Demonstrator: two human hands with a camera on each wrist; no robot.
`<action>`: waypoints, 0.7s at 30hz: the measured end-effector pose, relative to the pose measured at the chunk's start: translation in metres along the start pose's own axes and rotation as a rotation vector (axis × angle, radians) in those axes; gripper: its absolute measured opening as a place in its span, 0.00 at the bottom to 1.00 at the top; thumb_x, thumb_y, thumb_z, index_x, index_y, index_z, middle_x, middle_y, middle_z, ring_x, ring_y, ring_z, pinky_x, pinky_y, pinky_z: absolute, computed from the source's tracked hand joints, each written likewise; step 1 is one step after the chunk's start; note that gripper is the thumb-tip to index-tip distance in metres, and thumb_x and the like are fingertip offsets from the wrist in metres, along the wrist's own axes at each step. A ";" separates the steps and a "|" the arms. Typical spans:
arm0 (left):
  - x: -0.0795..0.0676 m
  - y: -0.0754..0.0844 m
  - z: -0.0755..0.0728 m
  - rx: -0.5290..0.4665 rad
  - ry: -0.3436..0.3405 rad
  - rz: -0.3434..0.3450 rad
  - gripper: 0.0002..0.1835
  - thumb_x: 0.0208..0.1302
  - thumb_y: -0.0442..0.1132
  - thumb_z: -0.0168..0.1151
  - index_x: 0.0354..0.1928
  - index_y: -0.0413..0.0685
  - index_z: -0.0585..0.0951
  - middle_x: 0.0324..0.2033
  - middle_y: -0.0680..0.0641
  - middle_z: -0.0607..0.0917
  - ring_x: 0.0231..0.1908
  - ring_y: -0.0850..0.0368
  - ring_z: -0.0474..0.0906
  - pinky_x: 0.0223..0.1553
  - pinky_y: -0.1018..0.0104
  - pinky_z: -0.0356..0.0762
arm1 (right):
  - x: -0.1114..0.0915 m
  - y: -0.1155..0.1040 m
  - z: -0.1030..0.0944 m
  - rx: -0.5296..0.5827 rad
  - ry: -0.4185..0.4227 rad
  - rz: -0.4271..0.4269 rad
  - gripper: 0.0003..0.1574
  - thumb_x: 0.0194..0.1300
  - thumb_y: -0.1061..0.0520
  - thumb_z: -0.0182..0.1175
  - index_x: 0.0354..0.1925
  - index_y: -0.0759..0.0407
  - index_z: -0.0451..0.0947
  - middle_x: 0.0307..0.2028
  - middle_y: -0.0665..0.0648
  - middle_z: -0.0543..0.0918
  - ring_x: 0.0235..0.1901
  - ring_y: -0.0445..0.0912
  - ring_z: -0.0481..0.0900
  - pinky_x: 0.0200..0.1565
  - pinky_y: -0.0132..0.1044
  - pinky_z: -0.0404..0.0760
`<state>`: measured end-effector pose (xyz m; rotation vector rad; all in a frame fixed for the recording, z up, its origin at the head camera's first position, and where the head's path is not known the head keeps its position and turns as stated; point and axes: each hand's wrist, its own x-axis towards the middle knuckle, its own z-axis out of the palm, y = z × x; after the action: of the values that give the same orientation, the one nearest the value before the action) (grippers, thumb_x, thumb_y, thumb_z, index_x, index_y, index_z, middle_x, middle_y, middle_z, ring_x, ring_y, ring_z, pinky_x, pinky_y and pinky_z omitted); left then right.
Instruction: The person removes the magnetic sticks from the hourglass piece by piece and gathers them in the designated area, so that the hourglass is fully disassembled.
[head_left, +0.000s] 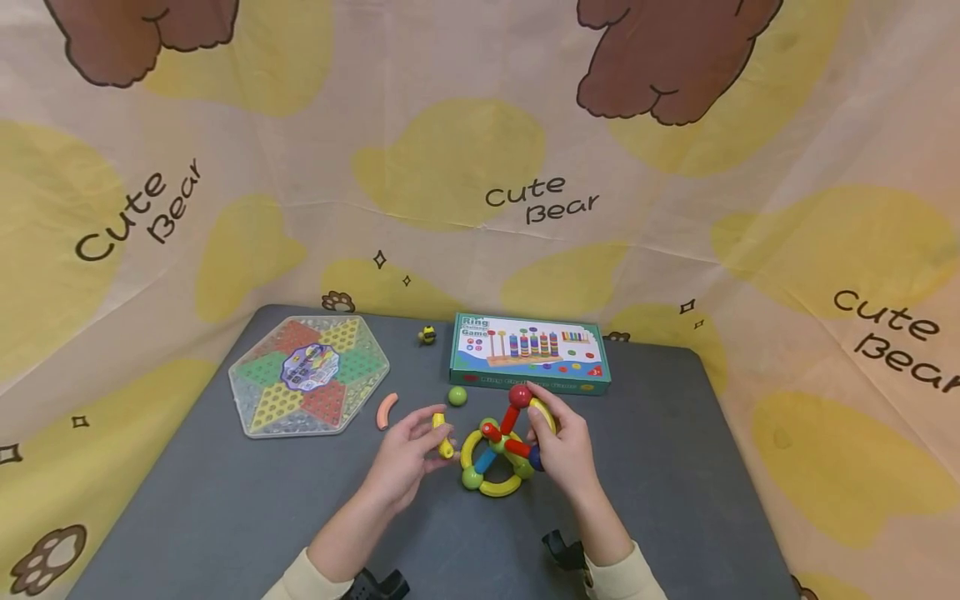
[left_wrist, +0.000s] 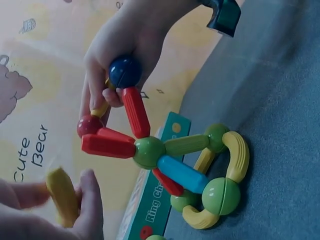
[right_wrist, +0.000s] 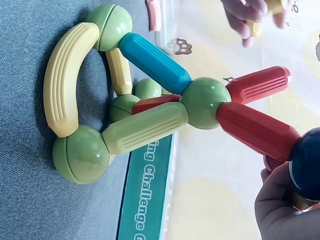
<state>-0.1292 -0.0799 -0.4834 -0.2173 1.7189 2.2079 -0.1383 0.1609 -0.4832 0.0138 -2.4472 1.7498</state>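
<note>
My left hand [head_left: 401, 462] pinches a yellow curved stick [head_left: 442, 435] between thumb and fingers, left of the ball-and-stick model and apart from it. The model stands on a ring of yellow curved sticks [right_wrist: 65, 80] and green balls [left_wrist: 221, 196]. Blue, green and red sticks rise from the ring to a central green ball [left_wrist: 149, 153]. From there, red sticks [right_wrist: 257, 130] reach upward, one to a red ball [head_left: 521, 396] and another to a dark blue ball [left_wrist: 125, 71]. With my right hand [head_left: 567, 446] I grip another yellow curved stick [head_left: 543, 413] between those two balls.
On the grey table [head_left: 645, 500], a loose green ball [head_left: 457, 396] and a pink curved stick [head_left: 387, 411] lie behind the hands. Farther back are a hexagonal game board [head_left: 262, 371], a small bee figure [head_left: 427, 335] and a green Ring Challenge Game box [head_left: 531, 385].
</note>
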 end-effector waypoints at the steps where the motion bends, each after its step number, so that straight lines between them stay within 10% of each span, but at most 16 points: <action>1: 0.000 0.000 -0.001 0.019 -0.008 -0.006 0.27 0.72 0.35 0.61 0.71 0.42 0.68 0.55 0.37 0.78 0.48 0.51 0.82 0.52 0.52 0.83 | 0.000 0.000 0.000 -0.001 0.001 -0.003 0.22 0.74 0.56 0.59 0.64 0.47 0.78 0.29 0.63 0.81 0.32 0.67 0.80 0.31 0.34 0.81; 14: -0.006 0.009 -0.009 0.130 -0.291 -0.012 0.43 0.65 0.22 0.59 0.79 0.37 0.50 0.75 0.30 0.58 0.71 0.36 0.65 0.61 0.58 0.76 | 0.001 0.003 0.000 0.000 -0.007 -0.005 0.22 0.74 0.57 0.58 0.65 0.48 0.78 0.29 0.67 0.80 0.31 0.64 0.80 0.32 0.34 0.82; 21: -0.001 0.005 -0.015 0.492 -0.144 0.213 0.47 0.57 0.40 0.77 0.76 0.46 0.63 0.55 0.39 0.83 0.52 0.49 0.85 0.50 0.59 0.84 | 0.001 0.002 -0.001 -0.007 -0.009 0.013 0.23 0.74 0.56 0.59 0.65 0.47 0.78 0.29 0.69 0.81 0.29 0.59 0.80 0.32 0.33 0.81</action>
<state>-0.1310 -0.0961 -0.4826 0.2474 2.2111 1.7979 -0.1394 0.1624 -0.4850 0.0052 -2.4655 1.7496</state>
